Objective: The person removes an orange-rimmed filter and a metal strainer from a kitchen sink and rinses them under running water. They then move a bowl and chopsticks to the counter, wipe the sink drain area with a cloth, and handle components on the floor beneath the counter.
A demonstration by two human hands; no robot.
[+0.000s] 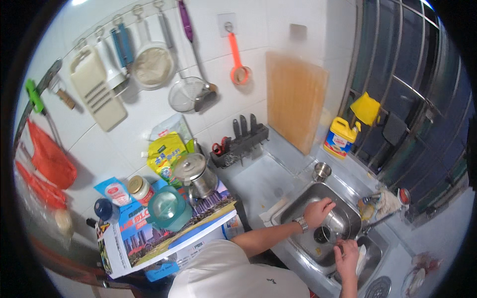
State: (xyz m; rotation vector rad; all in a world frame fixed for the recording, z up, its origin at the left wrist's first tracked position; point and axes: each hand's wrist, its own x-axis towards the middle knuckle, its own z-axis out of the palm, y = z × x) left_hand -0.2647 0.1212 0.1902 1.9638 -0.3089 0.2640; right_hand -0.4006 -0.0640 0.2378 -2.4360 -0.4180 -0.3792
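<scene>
Over the stainless steel sink basin (pixel 298 244), a shiny, seemingly clear round bowl (pixel 336 225) is tilted between my two hands. My left hand (pixel 317 213), with a metal watch on its wrist, has its fingers at the bowl's far rim. The near edge is gripped by my right hand (pixel 346 254), by the divider between the two basins. Below the bowl, the dark drain (pixel 322 234) shows partly, with small yellowish scraps on the basin floor. Glare and blur hide the bowl's exact material.
A small metal cup (pixel 322 171) stands behind the sink, near a yellow detergent jug (pixel 340 138). The faucet (pixel 376 222) reaches over the divider. A knife rack (pixel 240 147) and wooden cutting board (pixel 294 104) line the wall. Left, a metal pitcher (pixel 199 177) and teal bowl (pixel 169 208) sit on a box.
</scene>
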